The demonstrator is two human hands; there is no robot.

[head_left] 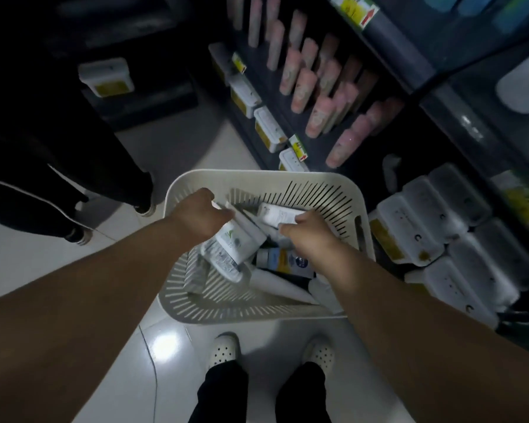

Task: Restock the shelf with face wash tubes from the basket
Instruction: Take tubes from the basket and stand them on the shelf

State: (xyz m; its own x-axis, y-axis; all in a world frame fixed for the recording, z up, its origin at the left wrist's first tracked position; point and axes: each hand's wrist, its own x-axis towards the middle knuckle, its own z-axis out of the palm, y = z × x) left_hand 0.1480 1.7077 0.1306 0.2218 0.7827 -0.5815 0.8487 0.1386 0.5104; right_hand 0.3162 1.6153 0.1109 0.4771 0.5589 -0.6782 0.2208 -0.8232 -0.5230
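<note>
A white slotted basket (266,178) stands on the floor in front of my feet, holding several white face wash tubes and a blue-labelled item (283,260). My left hand (200,216) reaches into the basket and is closed on white tubes with a green leaf mark (234,239). My right hand (307,236) is also inside, its fingers closed on a white tube (277,215) at the basket's far side. The dark shelf (388,77) rises to the right and ahead.
Pink tubes (318,111) stand in rows on the shelf, with price tags (298,146) along its edge. White packs (425,236) are stacked on the lower shelf at right. Another person's dark legs and shoes (80,233) stand at left on the white tiled floor.
</note>
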